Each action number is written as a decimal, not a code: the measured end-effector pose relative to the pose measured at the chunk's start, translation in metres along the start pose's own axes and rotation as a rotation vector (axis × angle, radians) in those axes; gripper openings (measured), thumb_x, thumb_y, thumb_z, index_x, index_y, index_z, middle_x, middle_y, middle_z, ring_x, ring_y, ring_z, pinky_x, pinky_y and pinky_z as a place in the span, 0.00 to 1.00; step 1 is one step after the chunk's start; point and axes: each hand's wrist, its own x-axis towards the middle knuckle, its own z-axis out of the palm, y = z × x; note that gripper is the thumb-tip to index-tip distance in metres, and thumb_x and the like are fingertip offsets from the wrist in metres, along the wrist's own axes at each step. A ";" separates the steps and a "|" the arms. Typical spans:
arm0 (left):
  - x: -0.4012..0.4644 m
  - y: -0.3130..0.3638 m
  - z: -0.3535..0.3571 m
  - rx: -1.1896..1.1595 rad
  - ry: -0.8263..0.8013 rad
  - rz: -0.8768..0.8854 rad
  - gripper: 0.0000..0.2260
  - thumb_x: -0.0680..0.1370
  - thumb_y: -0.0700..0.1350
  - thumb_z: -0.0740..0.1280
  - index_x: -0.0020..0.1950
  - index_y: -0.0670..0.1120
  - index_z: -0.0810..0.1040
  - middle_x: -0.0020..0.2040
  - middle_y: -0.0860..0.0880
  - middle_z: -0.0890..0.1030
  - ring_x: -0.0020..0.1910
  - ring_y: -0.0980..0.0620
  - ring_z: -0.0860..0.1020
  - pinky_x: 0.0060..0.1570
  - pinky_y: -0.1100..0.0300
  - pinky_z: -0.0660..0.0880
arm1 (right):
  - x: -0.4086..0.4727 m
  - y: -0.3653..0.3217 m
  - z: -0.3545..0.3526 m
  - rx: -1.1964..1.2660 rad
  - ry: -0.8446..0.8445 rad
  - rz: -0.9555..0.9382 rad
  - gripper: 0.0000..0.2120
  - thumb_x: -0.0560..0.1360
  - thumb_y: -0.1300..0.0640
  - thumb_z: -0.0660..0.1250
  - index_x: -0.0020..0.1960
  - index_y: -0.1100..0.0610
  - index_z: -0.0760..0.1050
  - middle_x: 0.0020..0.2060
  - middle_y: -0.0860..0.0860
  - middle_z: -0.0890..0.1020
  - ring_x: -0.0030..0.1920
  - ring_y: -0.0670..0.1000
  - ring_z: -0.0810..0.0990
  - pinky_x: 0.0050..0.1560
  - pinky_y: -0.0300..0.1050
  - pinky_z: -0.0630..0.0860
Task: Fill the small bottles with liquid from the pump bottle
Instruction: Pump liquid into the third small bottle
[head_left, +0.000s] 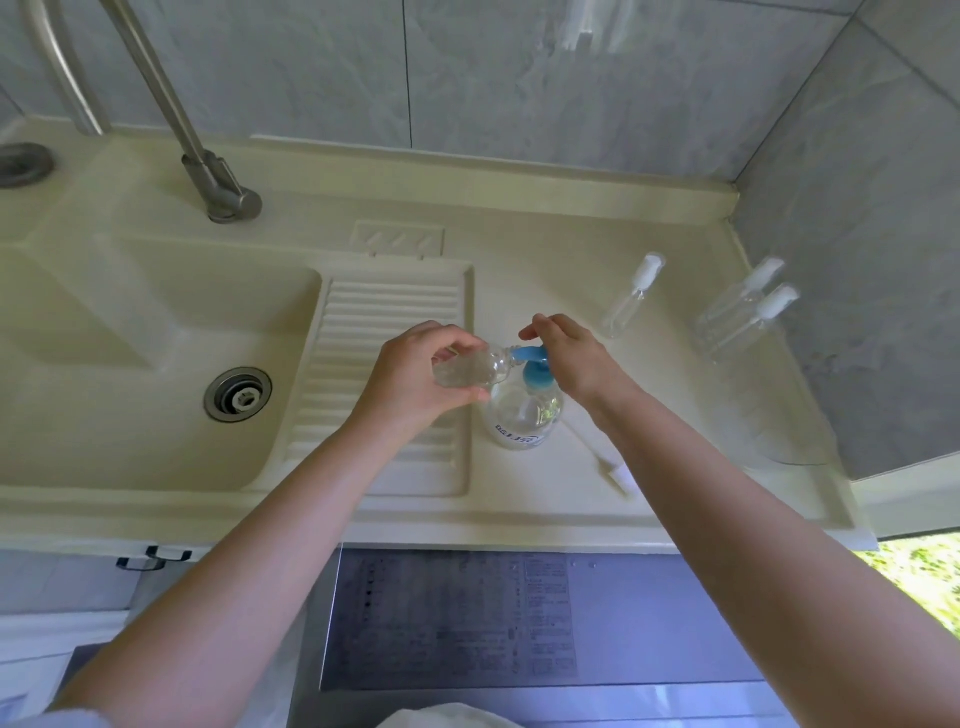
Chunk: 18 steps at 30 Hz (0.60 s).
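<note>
Left hand (415, 379) keeps a curled grip on one small clear bottle (470, 370), fingers over the top and thumb underneath, holding it tilted almost flat with its open mouth against the blue spout. Right hand (563, 358) rests on the blue pump head (532, 356) of the pump bottle (522, 415), fingers bent down over it, holding nothing else.

Counted: one pump bottle, four small bottles in all. One is in the left hand; three more lie on the worktop (545, 499) to the right, a slim one (631, 301) on its own and a pair (743, 317) side by side near the wall corner, each of the three wearing a white cap. A white dip tube with its cap (605, 465) lies loose on the worktop just right of the pump bottle.

The pump bottle is round, clear, with a printed label low on its side, and stands upright between the ribbed washboard (384, 374) and the bare worktop. Some clear liquid shows in the held bottle.

Both forearms reach in from below, bare, converging on the pump. A basin (130, 395) with a metal drain and a faucet (208, 176) lie to the left.
</note>
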 end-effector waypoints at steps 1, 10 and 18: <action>0.000 0.001 0.000 -0.002 0.003 0.006 0.21 0.62 0.42 0.82 0.52 0.52 0.83 0.49 0.55 0.81 0.49 0.55 0.79 0.54 0.69 0.74 | 0.000 0.000 -0.001 0.011 -0.008 0.001 0.17 0.82 0.46 0.53 0.59 0.51 0.77 0.50 0.46 0.76 0.50 0.50 0.75 0.53 0.44 0.70; 0.001 -0.003 -0.004 0.046 -0.022 -0.012 0.22 0.61 0.44 0.82 0.52 0.53 0.83 0.49 0.56 0.81 0.49 0.55 0.79 0.53 0.64 0.75 | -0.001 0.004 0.008 -0.073 0.104 -0.083 0.15 0.83 0.54 0.50 0.56 0.55 0.75 0.40 0.47 0.75 0.38 0.45 0.74 0.29 0.33 0.70; -0.002 -0.004 -0.004 0.029 0.006 -0.005 0.22 0.61 0.43 0.82 0.51 0.55 0.82 0.48 0.57 0.81 0.48 0.56 0.79 0.50 0.70 0.72 | -0.002 0.001 0.003 0.007 0.055 -0.024 0.19 0.83 0.46 0.52 0.58 0.53 0.78 0.43 0.42 0.75 0.49 0.50 0.74 0.47 0.43 0.68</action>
